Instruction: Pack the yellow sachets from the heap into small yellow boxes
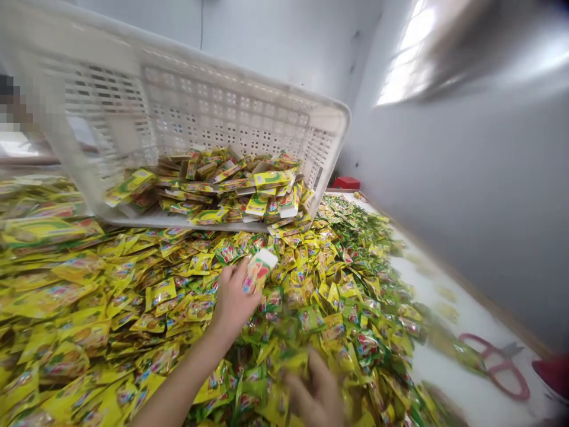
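My left hand [235,299] is closed round a small printed carton [259,271], yellow and green with red pictures, its white end pointing up and away. Lower down, my right hand [315,391] is smeared by motion over the heap of small yellow and green foil packets [178,314]. A blurred packet [291,362] lies at its fingertips; whether the fingers grip it does not show. Beyond both hands, a white plastic crate [226,77] rests tipped on its side, its open mouth towards me. Several similar cartons [213,184] are piled inside it.
Red-handled scissors [500,367] lie on the white tabletop [444,332] at the right, with a red object [551,373] beside them. A red box [347,182] stands behind the heap. Along the right side runs a grey wall [466,196].
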